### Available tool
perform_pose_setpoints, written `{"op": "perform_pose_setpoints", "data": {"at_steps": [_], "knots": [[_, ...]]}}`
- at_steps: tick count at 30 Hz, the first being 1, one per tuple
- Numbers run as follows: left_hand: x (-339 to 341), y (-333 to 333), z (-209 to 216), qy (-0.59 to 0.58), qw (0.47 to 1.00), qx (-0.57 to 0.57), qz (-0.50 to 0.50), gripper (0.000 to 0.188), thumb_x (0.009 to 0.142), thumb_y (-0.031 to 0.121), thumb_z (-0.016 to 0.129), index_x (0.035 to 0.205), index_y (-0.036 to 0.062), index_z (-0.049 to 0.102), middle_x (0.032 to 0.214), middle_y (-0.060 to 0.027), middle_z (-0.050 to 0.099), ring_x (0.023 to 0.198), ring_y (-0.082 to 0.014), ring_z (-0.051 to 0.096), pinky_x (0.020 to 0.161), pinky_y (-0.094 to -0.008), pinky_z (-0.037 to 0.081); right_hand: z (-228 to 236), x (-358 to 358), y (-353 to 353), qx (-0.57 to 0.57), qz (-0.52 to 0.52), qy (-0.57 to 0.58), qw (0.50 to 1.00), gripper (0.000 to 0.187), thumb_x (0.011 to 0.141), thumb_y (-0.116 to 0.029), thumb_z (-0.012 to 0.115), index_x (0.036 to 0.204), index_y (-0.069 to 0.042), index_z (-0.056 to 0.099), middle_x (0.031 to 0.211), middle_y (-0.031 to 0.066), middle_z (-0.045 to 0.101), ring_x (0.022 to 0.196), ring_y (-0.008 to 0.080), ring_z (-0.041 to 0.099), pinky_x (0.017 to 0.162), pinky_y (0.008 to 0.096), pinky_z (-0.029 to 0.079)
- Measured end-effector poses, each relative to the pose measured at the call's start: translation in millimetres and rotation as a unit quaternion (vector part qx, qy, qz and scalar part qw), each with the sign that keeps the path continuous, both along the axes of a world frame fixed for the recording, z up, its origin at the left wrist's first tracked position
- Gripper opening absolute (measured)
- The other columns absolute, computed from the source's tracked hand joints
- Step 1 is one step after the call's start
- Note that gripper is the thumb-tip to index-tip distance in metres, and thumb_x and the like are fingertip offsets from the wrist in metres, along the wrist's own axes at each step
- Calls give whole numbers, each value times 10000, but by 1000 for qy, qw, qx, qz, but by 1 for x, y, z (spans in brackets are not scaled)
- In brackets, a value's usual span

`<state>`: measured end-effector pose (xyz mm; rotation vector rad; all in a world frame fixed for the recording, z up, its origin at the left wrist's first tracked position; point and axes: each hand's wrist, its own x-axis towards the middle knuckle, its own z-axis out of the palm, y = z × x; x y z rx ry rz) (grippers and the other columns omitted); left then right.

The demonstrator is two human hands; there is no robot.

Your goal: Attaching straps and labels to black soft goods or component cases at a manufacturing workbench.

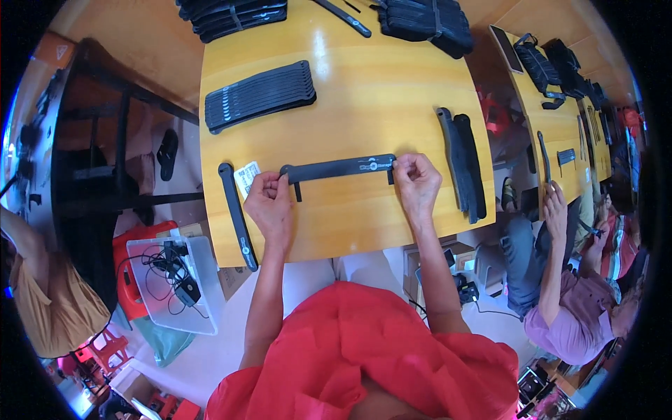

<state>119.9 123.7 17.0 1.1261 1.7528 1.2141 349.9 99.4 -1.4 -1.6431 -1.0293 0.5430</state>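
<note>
While it is held at both ends, a black strap point(339, 167) crosses the desk point(336, 231)

The left hand point(269, 206) pinches its left end, the right hand point(418, 187) its right (two short tabs point(298, 192) project from the lower edge). At left, a single strap point(238, 218) lies beside a white label point(246, 177); farther back lies an overlapping row of straps point(260, 96), and at right two dark strips point(455, 164).

A glossy yellow wooden table point(350, 231) stretches beneath the left hand point(269, 203) and right hand point(418, 183), with a white glare point(320, 52) beyond them. Left of the left hand stands a dark metal frame point(122, 140); a red stool point(108, 348) sits farther down-left. Well right of the right hand is a second yellow table point(556, 122). Pale floor point(238, 308) shows below both hands.
</note>
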Motion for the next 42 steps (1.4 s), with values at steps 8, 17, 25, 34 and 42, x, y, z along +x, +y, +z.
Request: {"op": "perform_pose_setpoints", "data": {"at_steps": [8, 17, 25, 34, 42], "knots": [[-6, 1, 1, -57, 998, 7, -6, 50, 804, 5, 623, 823, 3, 577, 664, -12, 551, 489, -32, 479, 392, -178, 410, 7, -4, 4, 14, 13, -39, 999, 57, 714, 70, 623, 745, 27, 601, 672, 59, 566, 541, 98, 535, 507, 224, 434], [-7, 2, -11, -11, 998, 52, -29, 62, 809, 9, 613, 774, 8, 561, 595, -8, 523, 463, -52, 471, 397, -204, 386, 4, 1, 4, 23, 0, -52, 998, 39, 680, 42, 609, 698, 12, 592, 639, 77, 568, 532, 130, 543, 521, 249, 445], [-2, 1, -16, 168, 976, 136, -8, 55, 748, 23, 610, 754, 15, 556, 590, -126, 548, 558, -258, 558, 547, -366, 436, -5, 5, 4, 80, -1, -113, 990, 23, 699, 3, 590, 682, 10, 605, 575, 73, 564, 523, 127, 531, 515, 258, 440], [-3, 1, -28, 262, 949, 172, 22, 43, 774, 36, 540, 744, 6, 539, 751, -211, 573, 724, -394, 561, 630, -477, 433, -17, 8, 8, 139, 19, -178, 974, 82, 733, -51, 569, 686, 8, 601, 559, 132, 555, 509, 205, 547, 516, 333, 438], [-9, -2, -30, 179, 951, 247, 46, 75, 784, 22, 505, 735, -25, 537, 697, -212, 559, 711, -381, 549, 646, -451, 421, -9, 8, -8, 134, 53, 142, 979, 124, 813, -25, 532, 708, -12, 597, 542, 35, 543, 453, 105, 521, 401, 244, 409]]}}
